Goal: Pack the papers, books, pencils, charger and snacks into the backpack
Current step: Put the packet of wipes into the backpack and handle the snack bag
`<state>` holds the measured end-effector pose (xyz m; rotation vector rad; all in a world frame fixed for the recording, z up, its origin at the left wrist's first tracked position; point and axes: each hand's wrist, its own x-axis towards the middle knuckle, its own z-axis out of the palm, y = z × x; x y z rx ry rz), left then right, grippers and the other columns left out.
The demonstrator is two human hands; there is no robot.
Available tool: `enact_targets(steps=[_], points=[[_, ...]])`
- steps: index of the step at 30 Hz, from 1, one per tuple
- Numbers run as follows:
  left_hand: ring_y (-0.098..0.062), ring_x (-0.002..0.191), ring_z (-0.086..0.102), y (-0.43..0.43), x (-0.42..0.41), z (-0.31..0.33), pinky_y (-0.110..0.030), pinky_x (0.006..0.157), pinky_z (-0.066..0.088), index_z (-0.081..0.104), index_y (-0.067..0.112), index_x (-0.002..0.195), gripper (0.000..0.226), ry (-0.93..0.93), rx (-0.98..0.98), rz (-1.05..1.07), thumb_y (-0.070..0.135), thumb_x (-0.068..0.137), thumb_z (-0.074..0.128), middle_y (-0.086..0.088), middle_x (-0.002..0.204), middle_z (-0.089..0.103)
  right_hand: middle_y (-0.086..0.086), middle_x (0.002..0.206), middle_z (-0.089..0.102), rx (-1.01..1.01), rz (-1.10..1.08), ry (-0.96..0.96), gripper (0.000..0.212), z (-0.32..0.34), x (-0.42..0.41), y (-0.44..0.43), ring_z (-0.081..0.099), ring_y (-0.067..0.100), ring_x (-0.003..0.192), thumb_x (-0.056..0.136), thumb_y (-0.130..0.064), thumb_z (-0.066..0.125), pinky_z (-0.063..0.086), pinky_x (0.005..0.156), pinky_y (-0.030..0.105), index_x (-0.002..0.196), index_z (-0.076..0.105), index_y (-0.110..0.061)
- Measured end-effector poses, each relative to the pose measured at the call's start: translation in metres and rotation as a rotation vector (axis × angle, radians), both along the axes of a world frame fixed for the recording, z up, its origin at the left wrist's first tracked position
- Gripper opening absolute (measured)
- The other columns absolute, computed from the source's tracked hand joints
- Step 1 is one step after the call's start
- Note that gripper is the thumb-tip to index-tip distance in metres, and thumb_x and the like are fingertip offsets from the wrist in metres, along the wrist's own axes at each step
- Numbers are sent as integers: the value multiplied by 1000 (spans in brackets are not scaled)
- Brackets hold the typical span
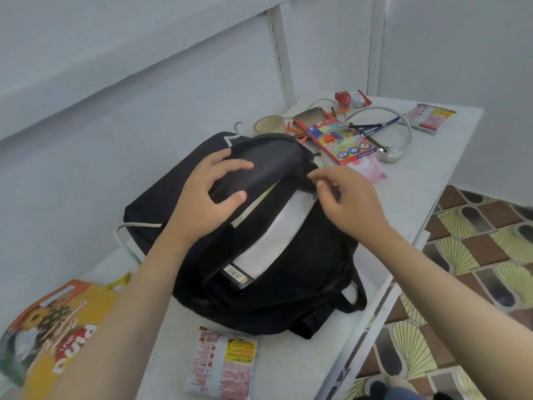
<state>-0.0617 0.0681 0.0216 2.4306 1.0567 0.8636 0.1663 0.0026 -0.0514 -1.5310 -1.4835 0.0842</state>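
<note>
The soft backpack (274,298) slumps mid-worktop, its limp flap gripped by our left hand (213,194); our right hand (346,203) curls at the rim, whether pinching we cannot tell. Stiff papers (277,235) sit inside. We judge the light, crinkly snack packet (222,365) at the near edge suits an edge pinch.

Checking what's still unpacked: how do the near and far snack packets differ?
The near snack packet lies by the front edge of the table, beside the backpack; the far snack packet lies near the back right corner, beyond the charger cable. The near one lies lengthwise to the camera, the far one crosswise. Both are red, white and yellow, outside the backpack, untouched.
</note>
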Motion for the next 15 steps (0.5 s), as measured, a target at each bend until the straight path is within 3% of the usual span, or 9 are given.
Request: enact_targets(steps=[2, 5, 9, 15], points=[[-3, 130, 37, -3, 12, -3, -31, 110, 32, 54, 32, 125, 47, -12, 106, 11, 24, 80, 63, 12, 136, 47, -3, 106, 67, -32, -142, 67, 25, -2, 19, 4, 56, 9, 95, 91, -16, 50, 39, 80, 16, 109, 66, -15], [-8, 132, 37, -3, 27, -10, -42, 112, 29, 49, 30, 132, 51, 59, 164, 52, 27, 83, 58, 7, 137, 48, 8, 123, 59, -189, -368, 12, 34, -8, 44, 18, 51, 23, 113, 91, -26, 51, 41, 91, 32, 121, 57, -12], [-9, 130, 38, -4, 38, -22, -27, 107, 27, 51, 33, 131, 46, 129, 117, 117, 30, 86, 60, 5, 139, 46, 18, 137, 43, -496, -500, -70, 71, -14, 60, 41, 40, 36, 124, 84, -55, 54, 35, 99, 43, 134, 36, -7], [-5, 130, 37, -9, 42, -32, -16, 100, 23, 56, 36, 126, 40, 143, 35, 207, 26, 88, 62, 10, 139, 44, 25, 141, 32, -613, -483, -139, 97, -26, 61, 60, 33, 40, 128, 75, -66, 58, 30, 101, 45, 142, 20, -9]])
